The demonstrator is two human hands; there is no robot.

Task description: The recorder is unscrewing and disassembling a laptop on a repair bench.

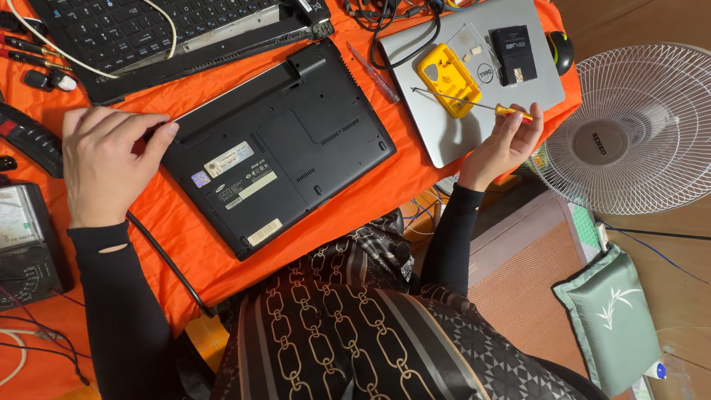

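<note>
Here is the black laptop (pixel 278 152), flipped belly-up on the orange cloth (pixel 385 185) that covers the bench, its underside with pale stickers and vent slots facing the camera, lying at a slant near the middle of the view. The left hand (pixel 107 163) rests on the cloth at the laptop's left corner, palm down, its fingers (pixel 159 133) curled loosely and touching the casing edge; they clasp nothing. Over on the other side, the right hand (pixel 507 144) is raised above the bench edge, fingers pinched around the yellow handle of a slim screwdriver (pixel 474 104), whose thin metal shaft points left across a closed silver laptop (pixel 481 126). That silver laptop carries a yellow plastic case (pixel 446 80), a black rectangular battery (pixel 513 53) and a clear plastic piece between them. A black mouse (pixel 561 50) sits at its far right corner. At the top left lies another black laptop, opened up (pixel 163 37), keyboard showing, with a white cable running over it. An analogue multimeter (pixel 26 244) sits at the left edge, near the left forearm. To the right, off the bench, a white fan (pixel 637 126) stands on the floor, and a green cushion (pixel 611 315) lies below it.
</note>
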